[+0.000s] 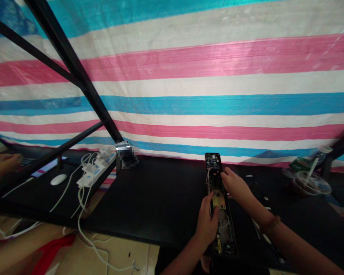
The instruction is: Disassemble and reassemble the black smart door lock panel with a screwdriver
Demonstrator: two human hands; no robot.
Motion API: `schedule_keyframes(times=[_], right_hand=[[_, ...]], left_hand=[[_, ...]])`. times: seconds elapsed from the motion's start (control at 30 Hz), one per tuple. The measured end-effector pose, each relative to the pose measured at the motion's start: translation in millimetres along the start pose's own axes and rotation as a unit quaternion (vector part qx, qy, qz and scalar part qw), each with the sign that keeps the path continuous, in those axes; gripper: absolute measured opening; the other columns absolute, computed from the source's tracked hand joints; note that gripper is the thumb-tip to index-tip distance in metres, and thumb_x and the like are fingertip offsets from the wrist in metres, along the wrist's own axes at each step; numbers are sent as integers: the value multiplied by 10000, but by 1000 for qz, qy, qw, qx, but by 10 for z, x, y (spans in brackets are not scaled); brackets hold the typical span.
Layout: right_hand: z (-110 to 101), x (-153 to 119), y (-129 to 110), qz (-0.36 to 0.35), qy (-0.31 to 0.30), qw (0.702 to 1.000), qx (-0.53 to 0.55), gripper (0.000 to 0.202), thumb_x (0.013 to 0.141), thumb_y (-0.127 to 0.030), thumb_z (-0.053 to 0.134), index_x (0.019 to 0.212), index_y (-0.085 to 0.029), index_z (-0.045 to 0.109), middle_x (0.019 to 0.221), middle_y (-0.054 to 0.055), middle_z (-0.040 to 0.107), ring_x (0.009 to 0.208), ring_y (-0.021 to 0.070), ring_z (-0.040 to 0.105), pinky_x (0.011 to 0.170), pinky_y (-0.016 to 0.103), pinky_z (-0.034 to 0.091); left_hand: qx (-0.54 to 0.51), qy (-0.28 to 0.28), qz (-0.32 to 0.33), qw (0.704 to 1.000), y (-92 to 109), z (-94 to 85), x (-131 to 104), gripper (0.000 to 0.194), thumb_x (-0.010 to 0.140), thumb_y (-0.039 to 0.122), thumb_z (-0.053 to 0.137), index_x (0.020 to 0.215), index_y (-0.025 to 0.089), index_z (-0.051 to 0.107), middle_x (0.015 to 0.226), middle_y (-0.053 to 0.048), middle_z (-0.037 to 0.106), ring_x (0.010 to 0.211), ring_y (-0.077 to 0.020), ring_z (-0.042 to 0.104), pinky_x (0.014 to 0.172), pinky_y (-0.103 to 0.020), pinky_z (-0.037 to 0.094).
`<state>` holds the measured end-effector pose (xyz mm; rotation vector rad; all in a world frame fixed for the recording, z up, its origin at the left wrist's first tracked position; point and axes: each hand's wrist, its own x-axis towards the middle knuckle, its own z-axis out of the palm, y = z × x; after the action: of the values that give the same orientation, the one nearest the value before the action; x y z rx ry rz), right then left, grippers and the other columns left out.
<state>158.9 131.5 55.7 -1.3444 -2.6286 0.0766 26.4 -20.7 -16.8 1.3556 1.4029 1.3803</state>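
Note:
A long, narrow electronic device (224, 233) lies opened on the black table, its long side running away from me. At its far end a circuit board (213, 162) is exposed; white wires and a brassy metal plate (218, 201) show further down inside the casing. My left hand (205, 221) grips the device's left edge near the middle, with the thumb over the inside. On the other side, my right hand (235, 183) is closed at the right edge, just below the circuit board. Its fingertips are pinched together, and what they hold is hidden.
A power strip (96, 170) with white chargers and cables, and a white mouse (59, 179), are at left. A plastic cup (311, 183) with a straw stands at right. Another person's hand (4, 164) is at far left. A black metal frame (83, 82) crosses the left side.

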Motion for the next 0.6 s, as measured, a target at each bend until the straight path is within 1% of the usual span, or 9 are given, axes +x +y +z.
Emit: schedule_keyframes(times=[0.07,0.13,0.2,0.23,0.3,0.4,0.5,0.6], right_hand=[[-36,26,60,5,33,998,60,220,964,-153,493,909,-164,706,941,91,639,810,179,626,791,279,495],[-103,74,130,24,88,989,121,237,969,-174,491,926,-164,724,924,85,663,839,186,640,816,294,501],[-168,134,199,54,130,978,152,212,950,-171,521,963,-162,732,925,82,693,856,192,649,820,308,503],[-190,162,223,65,136,976,154,198,941,-166,538,970,-159,733,922,78,703,849,190,652,812,307,503],[-204,212,237,72,124,979,147,170,930,-159,568,957,-159,735,897,62,708,821,174,651,789,285,499],[-164,267,167,58,95,985,131,152,934,-153,585,928,-170,736,901,46,693,829,150,649,792,246,482],[-115,306,48,57,74,990,102,191,963,-152,541,910,-156,724,962,74,667,847,158,642,793,248,468],[-99,323,-38,55,60,994,75,220,976,-142,492,912,-133,703,1019,112,638,810,170,625,745,266,452]], left_hand=[[-2,-2,0,1000,-2,-11,8,491,1001,359,481,1477,242,467,1436,-110,554,1350,-246,498,1165,-417,360],[-4,4,-1,1000,-19,-13,19,479,1001,363,482,1465,245,479,1436,-108,555,1357,-247,494,1171,-422,350],[-4,10,-3,1000,-44,-7,32,471,999,365,489,1455,244,488,1437,-106,554,1362,-247,491,1176,-433,340],[-4,11,-4,1000,-56,-2,38,469,998,364,494,1450,242,491,1436,-106,555,1362,-247,491,1178,-438,338],[-4,9,-7,1000,-67,8,46,468,994,364,502,1446,241,494,1432,-105,559,1362,-246,493,1180,-444,337],[-4,7,-5,1000,-53,15,49,465,994,369,500,1441,241,499,1424,-105,566,1358,-249,498,1177,-445,343],[-2,10,-4,1000,-22,19,45,468,992,372,499,1441,240,503,1421,-106,569,1352,-252,504,1170,-436,353],[-2,11,-5,1000,1,23,29,476,991,356,498,1452,238,494,1419,-105,568,1345,-246,508,1169,-418,354]])
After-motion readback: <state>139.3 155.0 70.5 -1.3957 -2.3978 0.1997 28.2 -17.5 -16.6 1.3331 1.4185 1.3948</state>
